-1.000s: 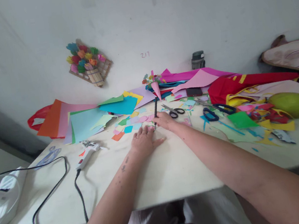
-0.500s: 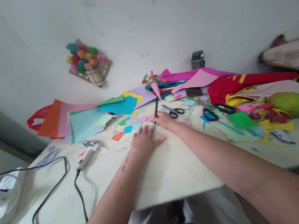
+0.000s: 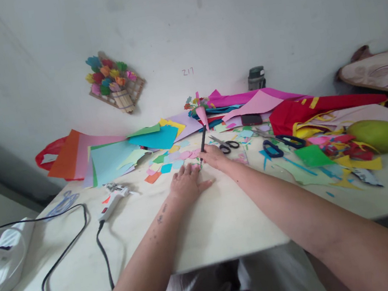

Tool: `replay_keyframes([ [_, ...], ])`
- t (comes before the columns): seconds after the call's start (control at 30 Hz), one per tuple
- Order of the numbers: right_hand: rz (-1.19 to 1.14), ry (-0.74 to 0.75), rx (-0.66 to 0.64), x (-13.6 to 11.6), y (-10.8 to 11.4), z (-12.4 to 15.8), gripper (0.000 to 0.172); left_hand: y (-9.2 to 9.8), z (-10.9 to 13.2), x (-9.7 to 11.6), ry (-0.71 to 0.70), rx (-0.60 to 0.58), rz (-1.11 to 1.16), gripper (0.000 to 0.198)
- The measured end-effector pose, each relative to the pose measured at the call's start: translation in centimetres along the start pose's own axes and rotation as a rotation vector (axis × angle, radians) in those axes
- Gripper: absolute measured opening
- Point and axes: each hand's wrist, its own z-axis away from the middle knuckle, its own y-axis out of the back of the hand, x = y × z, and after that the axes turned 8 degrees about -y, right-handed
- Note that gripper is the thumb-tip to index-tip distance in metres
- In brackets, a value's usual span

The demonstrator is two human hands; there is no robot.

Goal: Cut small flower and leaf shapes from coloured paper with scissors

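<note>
My left hand (image 3: 188, 182) lies flat on the white table (image 3: 208, 221), fingers stretched forward onto small paper pieces (image 3: 167, 161) near the middle. Just to its right, my right hand (image 3: 214, 155) is closed around a black pen (image 3: 202, 143), whose tip points down at the table right beside my left fingertips. What lies under the pen tip is too small to make out. Small coloured paper squares are scattered just beyond both hands.
A glue gun (image 3: 113, 199) with a black cord (image 3: 71, 251) lies at the left. Large coloured sheets (image 3: 108, 156) are piled at the back. Black scissors (image 3: 226, 143) and blue scissors (image 3: 279, 144) lie right of my hands. A green gourd (image 3: 385, 134) sits far right.
The pen has tilted slightly to the right at its top. Both hands stay where they were.
</note>
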Motion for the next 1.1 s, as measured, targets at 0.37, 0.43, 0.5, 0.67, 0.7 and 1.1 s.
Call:
replay_keyframes([
  [0.37,-0.001,-0.023,0.033,-0.16,0.30,0.24,0.030,0.15,0.21,0.10,-0.005,0.000,-0.017,0.070],
  [0.43,-0.012,-0.023,0.036,-0.16,0.33,0.26,0.031,0.19,0.23,0.12,-0.003,0.001,-0.017,0.070],
  [0.5,-0.006,-0.018,0.034,-0.12,0.28,0.22,0.031,0.25,0.24,0.15,-0.004,0.001,-0.018,0.070],
  [0.67,0.014,-0.003,0.028,-0.02,0.06,0.08,0.030,0.25,0.22,0.17,0.003,0.002,-0.017,0.070],
  [0.7,0.013,0.003,0.026,-0.02,0.03,0.08,0.030,0.19,0.20,0.14,0.001,0.005,-0.013,0.071],
  [1.1,-0.007,0.010,-0.001,0.06,-0.15,-0.03,0.027,0.03,0.11,0.06,-0.003,0.009,-0.014,0.074],
])
